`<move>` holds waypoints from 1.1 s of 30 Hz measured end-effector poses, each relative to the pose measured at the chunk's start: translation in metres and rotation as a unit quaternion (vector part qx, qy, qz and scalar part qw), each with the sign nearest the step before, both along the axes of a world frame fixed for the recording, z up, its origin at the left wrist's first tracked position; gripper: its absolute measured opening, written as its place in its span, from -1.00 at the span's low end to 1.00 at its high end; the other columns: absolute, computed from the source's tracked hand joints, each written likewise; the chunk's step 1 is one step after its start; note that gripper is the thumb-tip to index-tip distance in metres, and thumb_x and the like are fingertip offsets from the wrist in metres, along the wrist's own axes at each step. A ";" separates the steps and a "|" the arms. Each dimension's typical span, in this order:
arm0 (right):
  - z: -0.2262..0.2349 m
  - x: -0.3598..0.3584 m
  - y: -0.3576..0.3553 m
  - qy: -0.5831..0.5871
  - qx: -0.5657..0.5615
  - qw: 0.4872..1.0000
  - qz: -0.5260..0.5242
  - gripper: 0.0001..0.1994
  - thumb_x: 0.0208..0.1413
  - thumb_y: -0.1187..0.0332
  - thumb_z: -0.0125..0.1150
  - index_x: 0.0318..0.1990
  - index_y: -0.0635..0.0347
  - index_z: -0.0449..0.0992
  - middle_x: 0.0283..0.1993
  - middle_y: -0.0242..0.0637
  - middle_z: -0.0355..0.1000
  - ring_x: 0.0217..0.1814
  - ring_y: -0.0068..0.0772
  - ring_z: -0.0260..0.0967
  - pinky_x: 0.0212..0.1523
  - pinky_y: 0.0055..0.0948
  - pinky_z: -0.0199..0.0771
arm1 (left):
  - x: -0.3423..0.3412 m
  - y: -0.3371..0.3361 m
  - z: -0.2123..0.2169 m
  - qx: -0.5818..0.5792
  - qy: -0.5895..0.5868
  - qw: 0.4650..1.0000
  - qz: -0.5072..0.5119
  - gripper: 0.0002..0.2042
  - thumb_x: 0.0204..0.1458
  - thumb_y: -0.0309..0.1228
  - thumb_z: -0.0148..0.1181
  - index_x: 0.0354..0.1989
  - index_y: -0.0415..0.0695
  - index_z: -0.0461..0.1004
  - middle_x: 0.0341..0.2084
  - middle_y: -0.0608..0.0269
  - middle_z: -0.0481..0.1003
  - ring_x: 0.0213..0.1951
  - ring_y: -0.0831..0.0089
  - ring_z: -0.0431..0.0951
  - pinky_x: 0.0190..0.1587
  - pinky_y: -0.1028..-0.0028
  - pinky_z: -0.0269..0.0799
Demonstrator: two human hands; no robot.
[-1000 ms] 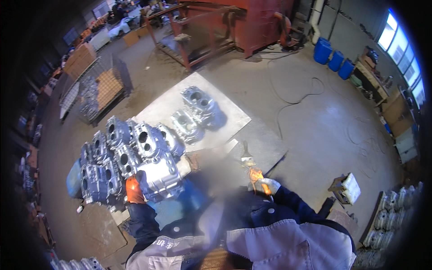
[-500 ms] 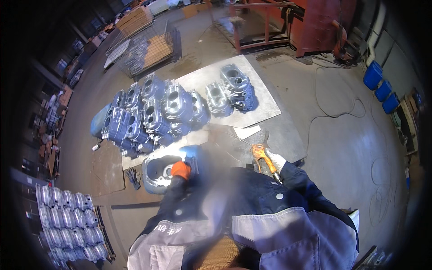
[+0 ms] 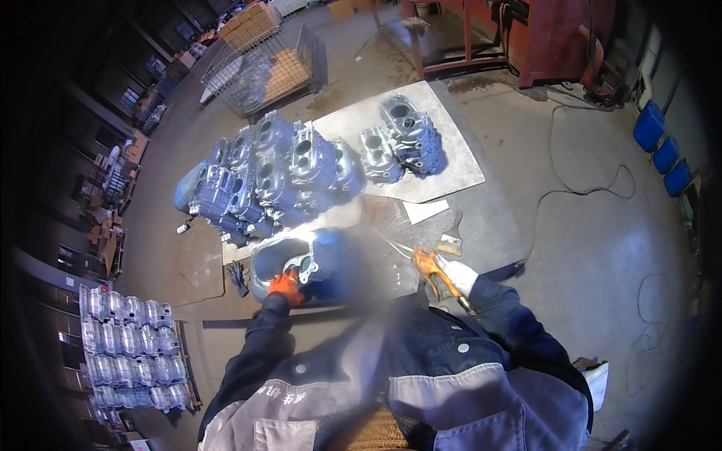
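My left hand (image 3: 286, 289), in an orange glove, is closed on the near rim of a grey metal engine housing (image 3: 258, 263). The housing lies with its wide cavity facing up, and a bright patch of light falls on its far rim. Its right side is lost in a blur. My right hand (image 3: 456, 276), in a white and orange glove, is closed around an orange hand tool (image 3: 447, 283). A thin metal rod (image 3: 394, 242) points from the tool toward the housing. The tool's exact kind is unclear, and the rod's tip is apart from the housing.
Several upright engine castings (image 3: 267, 169) crowd the far left of the table (image 3: 489, 225); a few stand farther right on a pale board (image 3: 447, 135). A brush (image 3: 450, 243), white paper (image 3: 426, 211) and dark gloves (image 3: 238, 276) lie nearby. A cable (image 3: 553, 194) runs along the floor.
The whole view has shifted. My left hand has moved left along the housing's near rim, and the housing appears slightly turned. The right hand still holds the tool, and the brush behind it shows more.
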State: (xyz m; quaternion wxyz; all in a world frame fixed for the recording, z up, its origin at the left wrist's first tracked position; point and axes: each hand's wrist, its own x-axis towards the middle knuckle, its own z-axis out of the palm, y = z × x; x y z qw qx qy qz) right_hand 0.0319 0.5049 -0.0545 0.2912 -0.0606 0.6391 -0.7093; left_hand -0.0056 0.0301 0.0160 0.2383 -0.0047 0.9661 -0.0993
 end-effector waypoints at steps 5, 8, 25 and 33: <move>0.003 0.020 0.008 -0.100 0.017 0.994 0.028 -0.45 0.26 -0.09 -0.22 0.14 0.14 0.37 0.00 -0.35 0.33 -0.08 -0.53 0.10 -0.13 -0.58 0.05 | -0.005 0.011 -0.009 -0.052 0.012 0.998 0.023 -0.18 -0.33 -0.08 0.35 0.16 -0.17 0.18 0.07 -0.02 0.34 0.18 0.04 0.25 0.24 0.10 0.06; -0.022 0.020 -0.021 -0.208 -0.062 0.968 -0.126 -0.49 0.25 -0.07 -0.14 0.08 0.14 0.44 -0.21 -0.42 0.40 -0.36 -0.62 0.08 -0.38 -0.60 0.04 | -0.009 0.010 -0.010 -0.045 0.007 0.999 0.016 -0.26 -0.28 -0.06 0.31 0.09 -0.16 0.22 0.06 -0.04 0.35 0.16 0.03 0.28 0.21 0.13 0.11; -0.095 -0.011 -0.074 -0.234 -0.116 0.959 -0.113 -0.57 0.30 0.15 -0.11 0.11 0.34 0.34 0.02 -0.23 0.41 0.00 -0.48 0.38 0.03 -0.56 0.34 | -0.019 0.016 -0.011 -0.114 -0.082 0.989 0.052 -0.04 -0.23 0.09 0.26 0.29 -0.23 0.00 0.14 -0.12 0.26 0.20 0.05 0.24 0.24 0.22 0.08; -0.101 -0.022 -0.075 -0.249 -0.099 0.958 -0.103 -0.56 0.29 0.11 -0.10 0.11 0.30 0.34 0.01 -0.23 0.43 -0.02 -0.49 0.40 0.01 -0.58 0.37 | -0.019 0.010 -0.016 -0.108 -0.081 0.989 0.052 -0.02 -0.29 0.05 0.30 0.30 -0.17 -0.01 0.12 -0.12 0.28 0.20 0.06 0.25 0.25 0.23 0.05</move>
